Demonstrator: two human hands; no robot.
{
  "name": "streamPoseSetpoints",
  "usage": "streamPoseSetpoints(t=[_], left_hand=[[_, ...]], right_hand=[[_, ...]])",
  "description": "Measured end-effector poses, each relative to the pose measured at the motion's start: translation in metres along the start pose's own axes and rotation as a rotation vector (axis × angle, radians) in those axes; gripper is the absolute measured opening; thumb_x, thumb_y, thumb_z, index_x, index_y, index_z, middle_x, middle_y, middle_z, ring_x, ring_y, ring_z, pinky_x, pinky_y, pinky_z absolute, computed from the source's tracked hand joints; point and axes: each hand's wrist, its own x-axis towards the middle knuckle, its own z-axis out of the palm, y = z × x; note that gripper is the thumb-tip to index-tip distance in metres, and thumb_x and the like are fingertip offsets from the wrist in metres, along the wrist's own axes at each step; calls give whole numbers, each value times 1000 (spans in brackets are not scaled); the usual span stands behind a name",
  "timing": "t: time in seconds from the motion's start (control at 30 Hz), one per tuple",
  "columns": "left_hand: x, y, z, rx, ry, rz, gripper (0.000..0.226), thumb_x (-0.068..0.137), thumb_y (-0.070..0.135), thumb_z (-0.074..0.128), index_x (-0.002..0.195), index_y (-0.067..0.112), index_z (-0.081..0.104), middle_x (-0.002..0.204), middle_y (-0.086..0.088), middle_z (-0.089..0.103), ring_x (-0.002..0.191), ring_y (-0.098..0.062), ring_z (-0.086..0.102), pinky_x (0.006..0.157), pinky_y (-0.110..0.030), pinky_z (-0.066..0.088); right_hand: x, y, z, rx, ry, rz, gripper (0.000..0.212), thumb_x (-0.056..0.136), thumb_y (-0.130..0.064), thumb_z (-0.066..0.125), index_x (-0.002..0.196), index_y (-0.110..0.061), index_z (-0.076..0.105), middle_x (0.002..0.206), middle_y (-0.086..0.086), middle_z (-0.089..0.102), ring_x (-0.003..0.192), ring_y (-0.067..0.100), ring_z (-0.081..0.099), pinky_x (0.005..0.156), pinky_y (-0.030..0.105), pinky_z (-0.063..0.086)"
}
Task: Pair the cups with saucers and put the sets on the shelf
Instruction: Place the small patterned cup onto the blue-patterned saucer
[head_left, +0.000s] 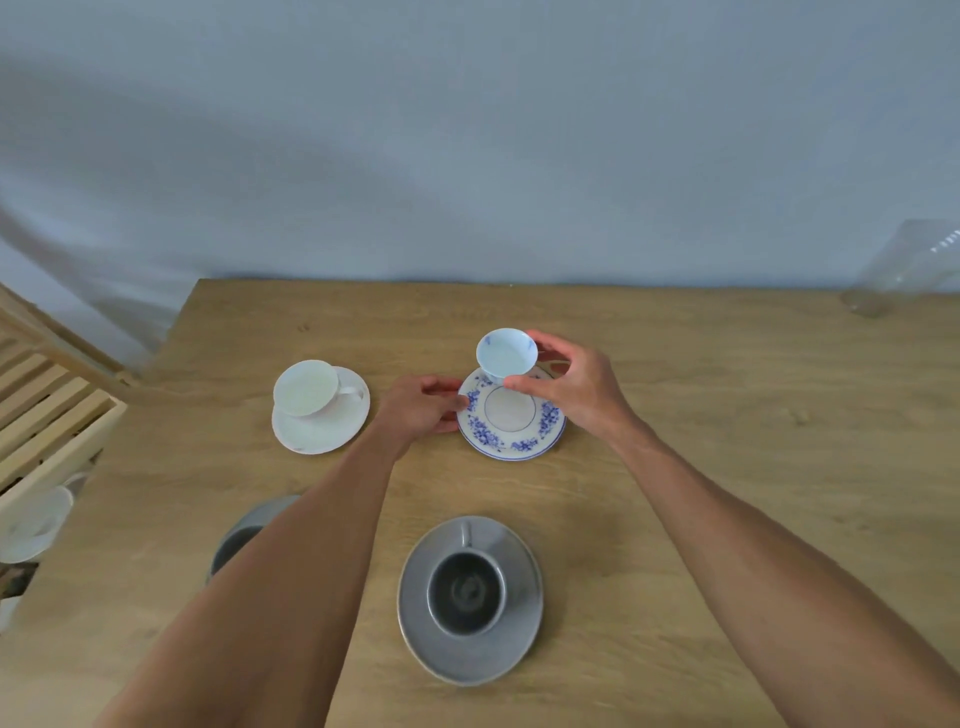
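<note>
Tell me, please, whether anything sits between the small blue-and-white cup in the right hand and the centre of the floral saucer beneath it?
Nothing visible does. The right hand holds the blue-and-white cup over the far rim of the floral saucer, whose centre well is bare. The left hand grips only the saucer's left edge.

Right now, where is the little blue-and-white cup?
In the right hand, held just above the far rim of the blue floral saucer, mid-table, right of the white cup set.
</note>
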Motion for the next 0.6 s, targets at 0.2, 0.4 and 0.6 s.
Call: streamPoseSetpoints(t=[0.2, 0.4, 0.6], left_hand=[[-2, -1, 2, -4, -3, 12, 30, 88, 0, 75, 117, 5, 72, 100, -9, 77, 86, -18, 75, 68, -23, 64], [0, -3, 2, -26, 0, 17, 33, 87, 0, 76, 120, 4, 72, 108, -14, 77, 90, -21, 75, 68, -24, 64], [4, -8, 0, -22, 3, 19, 35, 85, 2, 79, 119, 6, 73, 102, -9, 79, 90, -20, 77, 74, -28, 64]], right_hand=[[-26, 8, -3, 11, 8, 39, 81, 62, -48, 96, 136, -28, 68, 126, -20, 72, 118, -7, 63, 101, 17, 49], [-43, 10, -1, 14, -6, 54, 77, 64, -42, 97, 134, -29, 70, 117, -20, 76, 108, -6, 70, 96, 20, 55], [-48, 8, -1, 2, -15, 56, 80, 63, -39, 98, 136, -30, 68, 120, -23, 73, 111, -9, 67, 100, 21, 53]])
